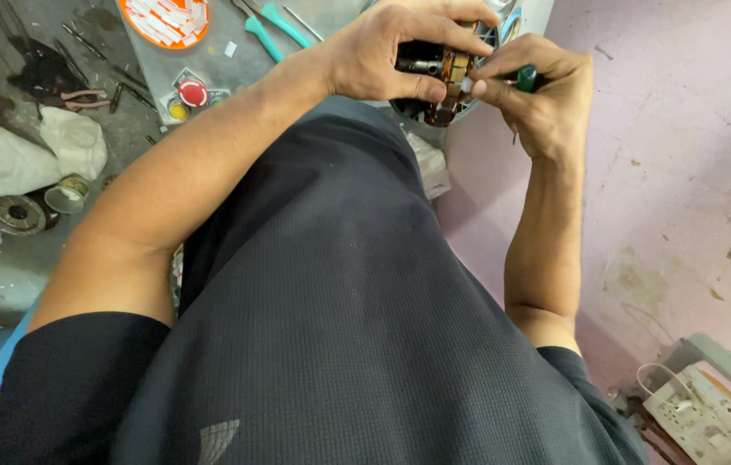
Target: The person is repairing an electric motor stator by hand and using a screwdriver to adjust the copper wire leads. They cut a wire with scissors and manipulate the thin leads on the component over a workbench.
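My left hand (pixel 395 53) grips a small motor part (pixel 436 76) with copper windings and dark metal, held over a round grey housing (pixel 503 21) at the top of the view. My right hand (pixel 538 90) is closed around a screwdriver with a green handle (pixel 526 79), its fingertips pressed against the motor part. The screwdriver's tip is hidden behind my fingers. My dark shirt fills the lower middle of the view.
A grey board (pixel 210 52) at the top left carries teal-handled pliers (pixel 272 27), a red button unit (pixel 192 91) and an orange dish of white pieces (pixel 164 19). White cloth bundles (pixel 29 153) and a metal disc (pixel 14 213) lie at left. A white socket board (pixel 710 415) sits bottom right below the pink wall (pixel 684 155).
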